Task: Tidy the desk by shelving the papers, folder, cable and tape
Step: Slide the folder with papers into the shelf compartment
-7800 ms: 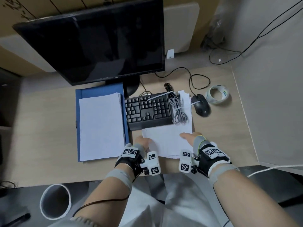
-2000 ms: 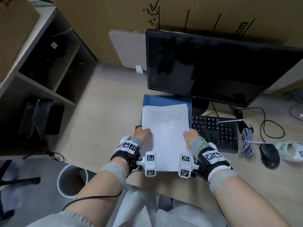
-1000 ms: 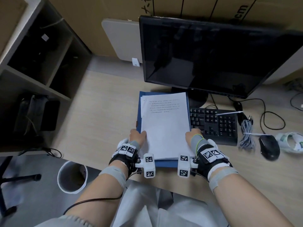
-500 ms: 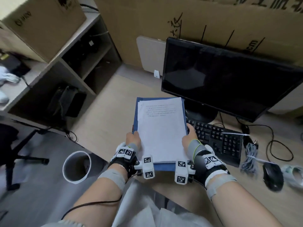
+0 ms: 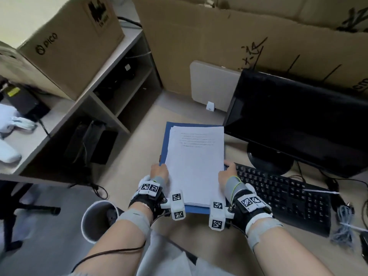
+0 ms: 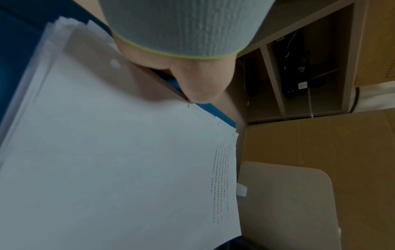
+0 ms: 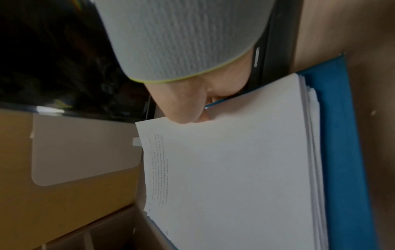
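Folder (image 5: 166, 140) with papers (image 5: 196, 160) stacked on top: gripped at its near long edges by left hand (image 5: 158, 173) and right hand (image 5: 227, 174), long axis pointing away, shelf (image 5: 83, 100) lying left-forward, nearer the left hand.

two hands (image 5: 159, 172) (image 5: 227, 175) are showing, with one folder (image 5: 196, 210), one paper stack (image 5: 196, 162), one monitor (image 5: 298, 120), one keyboard (image 5: 282, 194), one cable bundle (image 5: 343, 226), one bin (image 5: 95, 220) and one labelled box (image 5: 65, 46).
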Available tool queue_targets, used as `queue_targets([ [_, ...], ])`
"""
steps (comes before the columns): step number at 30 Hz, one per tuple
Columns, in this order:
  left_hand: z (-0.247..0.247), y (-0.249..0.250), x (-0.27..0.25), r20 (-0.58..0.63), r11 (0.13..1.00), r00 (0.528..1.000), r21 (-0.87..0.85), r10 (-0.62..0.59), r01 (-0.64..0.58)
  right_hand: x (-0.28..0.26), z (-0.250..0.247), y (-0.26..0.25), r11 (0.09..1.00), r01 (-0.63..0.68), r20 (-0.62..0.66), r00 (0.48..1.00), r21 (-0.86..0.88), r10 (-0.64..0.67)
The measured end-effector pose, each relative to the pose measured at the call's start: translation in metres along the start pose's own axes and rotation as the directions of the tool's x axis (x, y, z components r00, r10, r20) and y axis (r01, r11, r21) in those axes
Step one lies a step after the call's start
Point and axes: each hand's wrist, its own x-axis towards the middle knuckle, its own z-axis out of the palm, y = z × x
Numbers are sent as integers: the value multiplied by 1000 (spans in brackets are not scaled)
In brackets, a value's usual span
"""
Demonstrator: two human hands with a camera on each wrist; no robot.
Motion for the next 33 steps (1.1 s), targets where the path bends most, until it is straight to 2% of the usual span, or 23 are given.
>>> queue_targets([
  [5,-46,34,69,28,995,999,102,18,-21,18,74,-38,999,-38,-84,996,15,39],
  [8,-71,68,102,74,998,997,65,13,-18,27,110,-63,998,-55,-145,988,18,57],
  [10,-89,89,113,153,952,984,278,90,-130,31,125,-80,998,-53,-179,982,26,56],
  [11,-93,97,115,154,899,975,386,158,-207,33,129,-86,998,-55,-188,981,16,57],
  [12,-94,101,121,143,871,967,421,209,-251,36,132,-90,998,-61,-190,980,12,62],
  [13,-96,106,134,135,889,970,389,204,-242,41,137,-95,997,-66,-192,979,27,70],
  [14,-100,112,143,110,958,986,247,123,-147,46,144,-99,996,-74,-195,977,52,83],
  [15,-100,119,155,113,1000,994,-16,3,-1,52,150,-103,995,-78,-207,974,64,90],
  [16,-100,121,162,117,983,993,-178,-27,48,57,156,-107,993,-94,-216,970,77,109],
  [19,-96,128,178,123,977,992,-207,-28,54,71,171,-117,975,-188,-200,957,123,210],
  [21,-92,133,189,155,983,988,-180,1,27,83,178,-123,958,-273,-160,946,84,283],
  [24,-84,139,203,164,992,986,-123,10,10,103,187,-123,945,-326,-123,937,26,326],
  [28,-73,139,217,181,999,983,16,41,-45,116,193,-127,933,-358,-143,926,-32,350],
  [30,-70,141,218,136,982,987,158,88,-109,120,192,-134,924,-372,-167,920,-88,354],
  [33,-66,141,219,98,962,987,232,124,-144,123,192,-141,912,-384,-231,909,-145,346],
])
